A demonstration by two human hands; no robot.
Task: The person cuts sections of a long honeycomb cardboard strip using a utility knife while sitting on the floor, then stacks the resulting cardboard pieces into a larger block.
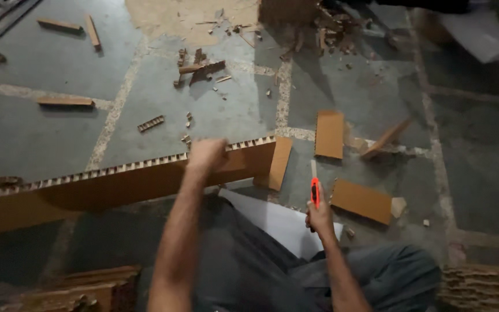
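The left hand [206, 155] rests on the top edge of a long brown honeycomb cardboard panel [116, 190] standing on edge across the grey tiled floor [41, 133]; its fingers look curled over the edge, though blur hides how tightly. The right hand [320, 218] is closed around an orange-handled utility knife [315, 190], blade pointing away, just beside a flat brown cardboard offcut [361, 200].

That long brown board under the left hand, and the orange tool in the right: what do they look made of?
The long board looks like honeycomb cardboard: matte brown paper faces, with a row of open cells along its top edge. The utility knife seems to have a glossy orange plastic handle with a pale, probably metal blade at the tip. The left hand rests on the board; the right hand grips the knife.
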